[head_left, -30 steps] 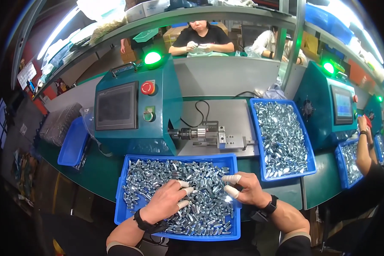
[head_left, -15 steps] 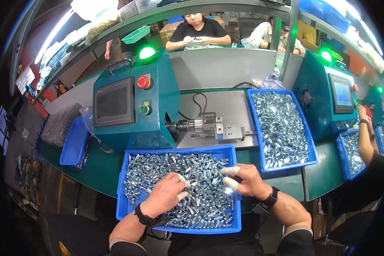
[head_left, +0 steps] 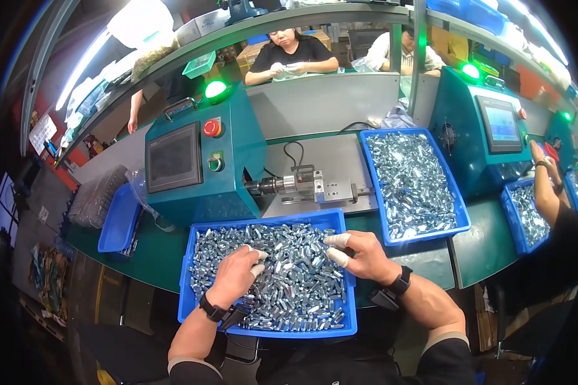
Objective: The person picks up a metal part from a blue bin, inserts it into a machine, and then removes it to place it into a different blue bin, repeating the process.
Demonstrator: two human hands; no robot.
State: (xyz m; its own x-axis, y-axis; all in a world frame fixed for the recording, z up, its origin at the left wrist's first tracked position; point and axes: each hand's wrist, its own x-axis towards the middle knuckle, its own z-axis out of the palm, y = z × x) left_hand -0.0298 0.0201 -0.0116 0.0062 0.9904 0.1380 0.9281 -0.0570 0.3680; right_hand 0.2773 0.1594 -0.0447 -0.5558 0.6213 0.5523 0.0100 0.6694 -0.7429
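A blue tray (head_left: 187, 292) in front of me is filled with small shiny hex-shaped metal pieces (head_left: 295, 289), like long nuts. My left hand (head_left: 234, 276) is over the tray's left half, white covers on its fingertips. Its thumb and forefinger are a little apart near the pieces, and I make out nothing between them. At the tray's right edge is my right hand (head_left: 363, 255), its covered thumb and forefinger pointing left over the pieces with a gap between them. No piece shows in that gap. Both wrists wear black bands.
Behind the tray stands a green machine (head_left: 237, 141) with a dark screen, a red button and a metal chuck and fixture (head_left: 318, 186). A second full blue tray (head_left: 467, 226) lies to the right, an emptier one (head_left: 119, 221) to the left. Co-workers sit opposite and at right.
The view has shifted slightly. My left hand has moved a little up and left over the pieces, its thumb and forefinger closer together. My right hand stays at the tray's right edge.
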